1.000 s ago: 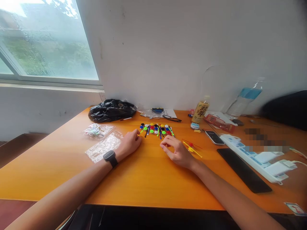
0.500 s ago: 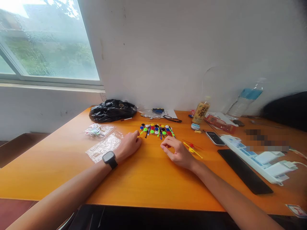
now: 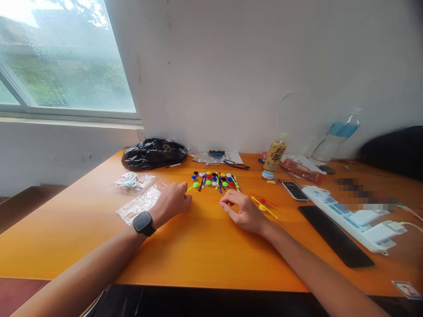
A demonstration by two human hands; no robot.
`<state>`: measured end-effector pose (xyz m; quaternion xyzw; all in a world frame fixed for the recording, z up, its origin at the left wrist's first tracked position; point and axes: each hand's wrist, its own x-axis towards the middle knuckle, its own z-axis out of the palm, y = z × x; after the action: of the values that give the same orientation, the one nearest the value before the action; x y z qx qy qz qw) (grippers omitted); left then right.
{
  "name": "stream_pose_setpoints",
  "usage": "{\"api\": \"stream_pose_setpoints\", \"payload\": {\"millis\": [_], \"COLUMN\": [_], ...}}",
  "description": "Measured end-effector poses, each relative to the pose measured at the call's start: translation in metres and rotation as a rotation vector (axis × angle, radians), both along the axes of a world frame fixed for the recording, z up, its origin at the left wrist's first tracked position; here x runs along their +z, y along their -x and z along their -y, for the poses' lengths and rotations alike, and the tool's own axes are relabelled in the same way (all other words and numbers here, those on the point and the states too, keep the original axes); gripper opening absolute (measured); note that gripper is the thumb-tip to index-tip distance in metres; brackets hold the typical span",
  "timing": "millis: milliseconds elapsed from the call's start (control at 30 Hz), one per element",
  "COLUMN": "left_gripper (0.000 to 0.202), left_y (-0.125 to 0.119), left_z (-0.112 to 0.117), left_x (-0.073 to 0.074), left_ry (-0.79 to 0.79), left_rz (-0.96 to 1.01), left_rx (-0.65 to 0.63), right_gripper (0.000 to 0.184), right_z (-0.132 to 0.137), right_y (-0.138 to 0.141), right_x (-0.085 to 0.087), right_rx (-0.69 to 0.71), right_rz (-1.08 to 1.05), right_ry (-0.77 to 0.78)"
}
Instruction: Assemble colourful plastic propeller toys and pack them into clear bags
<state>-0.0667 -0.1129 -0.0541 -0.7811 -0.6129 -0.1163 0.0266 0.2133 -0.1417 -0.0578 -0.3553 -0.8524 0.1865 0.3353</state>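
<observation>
My left hand (image 3: 172,202), with a black watch (image 3: 143,223) on its wrist, is curled closed with knuckles up beside a clear plastic bag (image 3: 140,204). Its fingertips are hidden, so whatever it may hold cannot be seen. My right hand (image 3: 243,212) rests on the table, fingers bent and thumb near the index tip; nothing shows between them. Beyond both hands, small round plastic pieces (image 3: 209,183) in several colours lie in rows with thin plastic sticks (image 3: 220,183) among them. A yellow stick with a round piece (image 3: 262,207) lies right of my right hand, beside a thin red stick.
At the back left lie a black plastic bag (image 3: 153,154) and a bag of small parts (image 3: 134,181). Glasses (image 3: 236,164) lie near the wall. On the right are a drink bottle (image 3: 275,155), a phone (image 3: 294,191), a power strip (image 3: 343,218) and a flat black object (image 3: 335,235).
My left hand has drawn back slightly to the left, away from the round pieces and the green stick. My right hand keeps nearly the same place and pose. The view has shifted a little.
</observation>
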Motion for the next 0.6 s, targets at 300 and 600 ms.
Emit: {"api": "stream_pose_setpoints", "payload": {"millis": [300, 600], "left_gripper": [0.015, 0.013], "left_y": [0.007, -0.001], "left_z": [0.000, 0.012], "left_x": [0.004, 0.007], "left_ry": [-0.027, 0.033], "left_rz": [-0.108, -0.079], "left_rx": [-0.012, -0.230], "right_gripper": [0.015, 0.016], "right_z": [-0.001, 0.000], "right_y": [-0.001, 0.000], "right_x": [-0.002, -0.001], "right_rx": [0.003, -0.008], "right_rz": [0.011, 0.007], "right_ry": [0.001, 0.008]}}
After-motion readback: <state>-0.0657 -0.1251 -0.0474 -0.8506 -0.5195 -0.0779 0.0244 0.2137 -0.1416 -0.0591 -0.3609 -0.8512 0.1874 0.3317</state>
